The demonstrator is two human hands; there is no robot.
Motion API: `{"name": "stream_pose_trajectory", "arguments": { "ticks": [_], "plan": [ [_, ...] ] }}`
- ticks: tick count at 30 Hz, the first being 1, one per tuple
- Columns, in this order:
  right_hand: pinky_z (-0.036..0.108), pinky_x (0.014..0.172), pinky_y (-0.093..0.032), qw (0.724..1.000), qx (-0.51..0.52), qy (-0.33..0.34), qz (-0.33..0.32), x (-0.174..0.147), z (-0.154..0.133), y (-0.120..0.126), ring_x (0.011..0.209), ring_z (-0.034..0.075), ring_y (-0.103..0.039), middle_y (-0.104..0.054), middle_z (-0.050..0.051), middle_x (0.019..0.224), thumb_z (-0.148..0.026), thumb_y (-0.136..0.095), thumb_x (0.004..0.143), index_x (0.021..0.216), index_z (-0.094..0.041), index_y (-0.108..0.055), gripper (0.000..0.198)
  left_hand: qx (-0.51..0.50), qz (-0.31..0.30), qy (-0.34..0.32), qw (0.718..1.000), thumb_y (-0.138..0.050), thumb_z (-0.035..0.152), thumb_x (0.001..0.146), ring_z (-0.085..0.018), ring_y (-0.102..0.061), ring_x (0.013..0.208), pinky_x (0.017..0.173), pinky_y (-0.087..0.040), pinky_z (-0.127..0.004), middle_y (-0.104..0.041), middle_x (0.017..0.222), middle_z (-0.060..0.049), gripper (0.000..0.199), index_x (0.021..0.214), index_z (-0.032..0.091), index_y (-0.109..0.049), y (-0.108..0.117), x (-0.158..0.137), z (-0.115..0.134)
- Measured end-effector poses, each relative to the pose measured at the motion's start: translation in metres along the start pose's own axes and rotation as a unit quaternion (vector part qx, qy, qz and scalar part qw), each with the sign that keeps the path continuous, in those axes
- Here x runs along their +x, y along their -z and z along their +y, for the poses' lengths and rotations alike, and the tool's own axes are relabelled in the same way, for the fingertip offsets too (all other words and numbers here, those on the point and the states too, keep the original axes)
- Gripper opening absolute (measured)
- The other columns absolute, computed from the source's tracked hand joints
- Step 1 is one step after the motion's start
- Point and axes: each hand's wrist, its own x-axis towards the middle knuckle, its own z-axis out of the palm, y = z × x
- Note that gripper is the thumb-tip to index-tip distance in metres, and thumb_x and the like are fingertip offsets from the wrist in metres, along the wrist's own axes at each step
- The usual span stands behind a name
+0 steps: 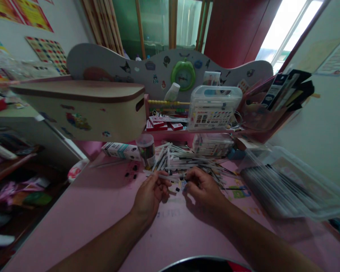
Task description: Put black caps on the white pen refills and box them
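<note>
My left hand (151, 190) is closed with the fingertips around a thin whitish pen-like stick (150, 173), which points left and right just above the desk. Close beside it, my right hand (201, 186) is curled with thumb and forefinger together near a small dark piece; what lies between those fingers is too small to make out. Behind both hands spreads a loose pile of white and dark pen-like sticks (184, 161). A small black piece (177, 189) lies on the desk between the hands. Several more black pieces (135, 168) are to the left.
A clear lidded cup (146, 151) and a printed box (121, 151) stand behind on the pink desk (102, 226). At right sits a transparent bin (308, 181) with dark sticks. A shelf above carries a cream storage box (102, 117) and a clear case (214, 109).
</note>
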Motion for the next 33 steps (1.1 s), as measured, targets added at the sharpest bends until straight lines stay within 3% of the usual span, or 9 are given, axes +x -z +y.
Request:
{"name": "stream_pose_trajectory", "arguments": {
  "ticks": [5,11,16,19,23,27,33],
  "plan": [
    [0.031,0.074,-0.041,0.983,-0.158,0.003,0.097,0.012,-0.003,0.007,0.082,0.019,-0.053,-0.061,0.004,0.087,-0.008,-0.054,0.078,0.087,-0.020,-0.060,0.016,-0.006,0.008,-0.006,1.000,-0.069,0.043,0.084,-0.012,-0.053,0.045,0.039,-0.042,-0.022,-0.068,0.064,-0.005,0.030,0.091,0.014,-0.065,-0.001,0.001,0.000],
    [0.036,0.083,-0.039,0.927,-0.373,0.006,0.042,0.017,0.002,0.018,0.090,0.024,-0.052,-0.065,0.007,0.090,-0.009,-0.058,0.083,0.083,-0.018,-0.065,0.011,-0.013,0.037,0.033,0.999,-0.062,0.040,0.088,-0.012,-0.049,0.039,0.037,-0.039,-0.020,-0.062,0.053,-0.001,0.024,0.083,0.017,-0.061,-0.003,-0.003,0.006],
    [0.033,0.089,-0.040,0.911,-0.408,-0.018,0.056,0.021,-0.004,0.037,0.098,0.022,-0.056,-0.067,0.007,0.100,-0.015,-0.058,0.090,0.090,-0.018,-0.067,0.010,-0.011,0.050,0.031,0.998,-0.059,0.037,0.091,-0.012,-0.050,0.038,0.038,-0.042,-0.020,-0.060,0.051,0.001,0.021,0.081,0.018,-0.060,-0.001,-0.003,0.006],
    [0.030,0.083,-0.042,0.895,-0.434,-0.074,0.075,0.025,-0.009,0.067,0.093,0.021,-0.060,-0.069,0.009,0.100,-0.015,-0.052,0.093,0.093,-0.016,-0.068,0.015,0.003,0.044,0.029,0.999,-0.060,0.037,0.089,-0.012,-0.050,0.038,0.038,-0.043,-0.021,-0.059,0.051,0.001,0.021,0.080,0.018,-0.060,0.000,-0.003,0.005],
    [0.029,0.072,-0.039,0.859,-0.482,-0.171,0.020,0.022,-0.010,0.095,0.088,0.023,-0.065,-0.072,0.009,0.091,-0.021,-0.054,0.092,0.089,-0.018,-0.066,0.013,0.022,0.041,0.029,0.999,-0.065,0.038,0.084,-0.013,-0.050,0.038,0.036,-0.042,-0.022,-0.060,0.050,0.000,0.021,0.080,0.018,-0.061,-0.002,-0.003,0.005],
    [0.030,0.069,-0.038,0.839,-0.506,-0.195,-0.034,0.017,-0.007,0.094,0.093,0.026,-0.067,-0.073,0.013,0.096,-0.019,-0.055,0.089,0.097,-0.017,-0.066,0.013,0.029,0.037,0.023,0.999,-0.069,0.040,0.080,-0.013,-0.049,0.037,0.035,-0.040,-0.021,-0.059,0.049,0.001,0.023,0.080,0.018,-0.061,-0.003,-0.003,0.005],
    [0.029,0.068,-0.041,0.846,-0.497,-0.190,-0.040,0.017,-0.001,0.084,0.090,0.027,-0.069,-0.073,0.014,0.099,-0.011,-0.061,0.084,0.103,-0.017,-0.064,0.021,0.023,0.037,0.026,0.999,-0.071,0.039,0.079,-0.012,-0.049,0.038,0.036,-0.038,-0.020,-0.060,0.050,0.001,0.023,0.080,0.018,-0.061,-0.001,-0.003,0.004]
  ]
}}
